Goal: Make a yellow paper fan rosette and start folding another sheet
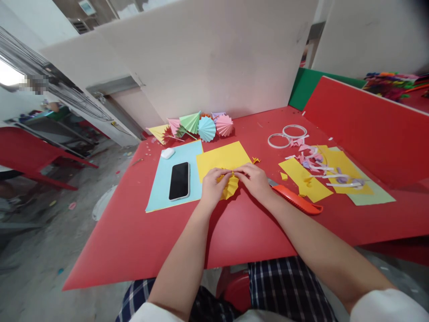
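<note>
A pleated yellow paper fan is held between my two hands above the red table. My left hand pinches its top edge from the left. From the right, my right hand pinches the same edge, the fingertips of both hands nearly meeting. Behind the fan lies a flat sheet of yellow paper. An orange utility knife rests beside my right forearm, its blade end toward my right hand. A small yellow paper scrap sits just beyond that hand.
Folded paper parasols stand along the back edge by the wall. A black phone and a white case lie on light-blue paper. To the right are tape rolls, paper strips and yellow sheets. A red board leans at far right.
</note>
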The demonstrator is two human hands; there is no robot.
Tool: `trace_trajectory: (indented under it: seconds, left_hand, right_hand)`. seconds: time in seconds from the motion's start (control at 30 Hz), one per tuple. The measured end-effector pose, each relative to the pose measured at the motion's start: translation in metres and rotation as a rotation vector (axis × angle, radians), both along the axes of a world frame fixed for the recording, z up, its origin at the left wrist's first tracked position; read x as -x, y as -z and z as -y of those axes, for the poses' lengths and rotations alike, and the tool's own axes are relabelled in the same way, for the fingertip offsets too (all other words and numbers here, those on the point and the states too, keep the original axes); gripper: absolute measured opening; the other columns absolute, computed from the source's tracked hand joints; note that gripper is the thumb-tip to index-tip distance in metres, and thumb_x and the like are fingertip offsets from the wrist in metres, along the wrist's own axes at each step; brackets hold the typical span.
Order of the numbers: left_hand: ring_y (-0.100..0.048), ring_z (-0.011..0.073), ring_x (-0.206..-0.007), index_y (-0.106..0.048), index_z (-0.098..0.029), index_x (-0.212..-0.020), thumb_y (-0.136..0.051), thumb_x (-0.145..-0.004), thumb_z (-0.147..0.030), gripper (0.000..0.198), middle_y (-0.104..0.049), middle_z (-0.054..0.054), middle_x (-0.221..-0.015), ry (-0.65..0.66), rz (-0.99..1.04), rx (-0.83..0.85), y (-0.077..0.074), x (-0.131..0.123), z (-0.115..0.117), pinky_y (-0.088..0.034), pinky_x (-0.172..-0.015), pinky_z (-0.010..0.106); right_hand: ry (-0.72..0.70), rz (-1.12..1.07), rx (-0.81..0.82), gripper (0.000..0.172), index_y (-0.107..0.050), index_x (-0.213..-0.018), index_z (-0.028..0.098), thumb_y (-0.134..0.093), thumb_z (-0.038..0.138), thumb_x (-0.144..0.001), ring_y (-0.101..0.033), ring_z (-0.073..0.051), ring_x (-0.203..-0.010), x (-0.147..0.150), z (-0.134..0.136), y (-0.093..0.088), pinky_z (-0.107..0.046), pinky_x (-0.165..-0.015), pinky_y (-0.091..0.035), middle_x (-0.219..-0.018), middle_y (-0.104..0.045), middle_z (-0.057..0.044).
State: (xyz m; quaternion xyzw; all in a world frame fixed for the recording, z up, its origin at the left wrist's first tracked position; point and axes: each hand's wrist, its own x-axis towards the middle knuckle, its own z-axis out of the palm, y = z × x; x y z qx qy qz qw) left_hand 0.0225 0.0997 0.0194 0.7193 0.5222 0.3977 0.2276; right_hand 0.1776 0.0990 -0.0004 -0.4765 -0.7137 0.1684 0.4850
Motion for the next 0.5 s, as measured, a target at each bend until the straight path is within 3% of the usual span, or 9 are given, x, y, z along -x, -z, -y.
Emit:
trace_trajectory:
  seconds: [0.5]
  left_hand:
    - [-0.056,0.0149,-0.079,-0.062,-0.019,-0.081,-0.051,-0.083,-0.024,0.012,-0.061,0.003,-0.081,0.044,-0.187,-0.155,-0.0002,0.0021,0.0001,-0.045,-0.074,0.028]
  right_hand:
    - [0.054,0.111,-0.024,0.012,-0.062,-0.082,0.020,-0.051,0.026,-0.083,-0.054,-0.017,-0.080,0.0001,0.0016,-0.0005,-0.029,-0.070,-0.044,-0.083,-0.059,-0.004]
